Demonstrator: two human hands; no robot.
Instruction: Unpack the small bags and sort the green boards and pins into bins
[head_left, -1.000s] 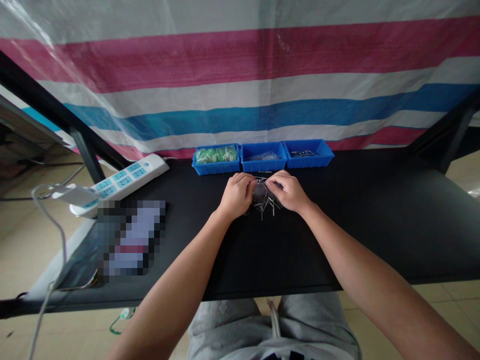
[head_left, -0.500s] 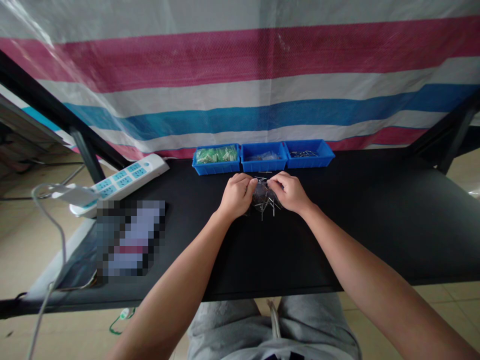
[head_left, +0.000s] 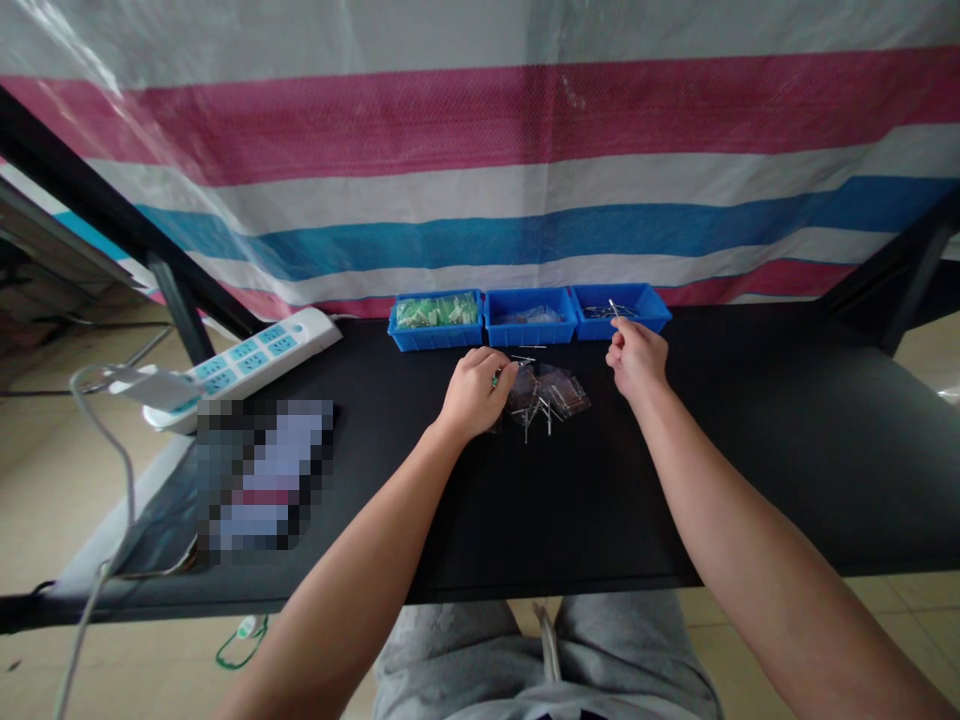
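Note:
My left hand (head_left: 474, 392) rests on the black table (head_left: 750, 450) with its fingers curled, pinching a small green part at the fingertips. Beside it lies a clear plastic bag (head_left: 551, 392) with thin metal pins scattered around it. My right hand (head_left: 636, 355) is raised at the front edge of the right blue bin (head_left: 619, 307), fingers pinched on a thin metal pin that points up over the bin. The middle blue bin (head_left: 529, 315) holds clear bits, and the left blue bin (head_left: 433, 318) holds green parts.
A white power strip (head_left: 247, 360) with a cable lies at the table's left rear. A blurred flat object (head_left: 262, 475) sits near the left front edge. A striped tarp (head_left: 480, 160) hangs right behind the bins. Black frame posts stand at both sides.
My right hand left the bag and moved right and back to the right bin, holding a pin. The left hand stayed by the bag, which now lies uncovered.

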